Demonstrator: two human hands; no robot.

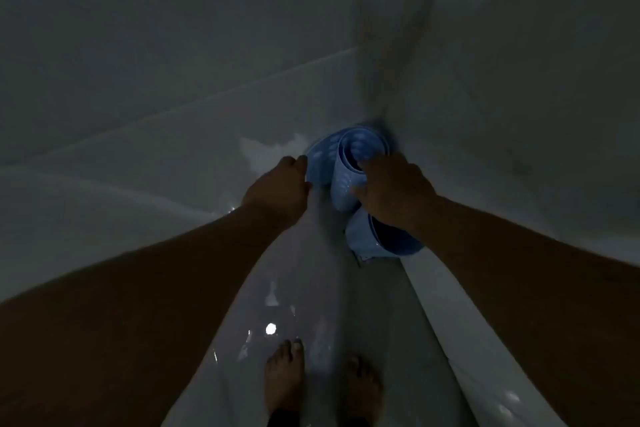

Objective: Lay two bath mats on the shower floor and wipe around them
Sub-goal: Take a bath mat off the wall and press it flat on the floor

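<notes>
A light blue bath mat (341, 163), rolled into an upright tube with pale dots on it, stands in the far corner of the shower. My right hand (391, 191) grips the roll at its top rim, fingers hooked inside. My left hand (280, 189) holds the loose outer edge of the same mat on its left side. A second blue rolled mat (377, 239) lies just below, partly hidden under my right wrist. The scene is dim.
Glossy wet white floor (298, 288) runs from the corner toward my bare feet (322, 381). Tiled walls (173, 62) close in at left and right. A raised white ledge (460, 340) borders the floor on the right.
</notes>
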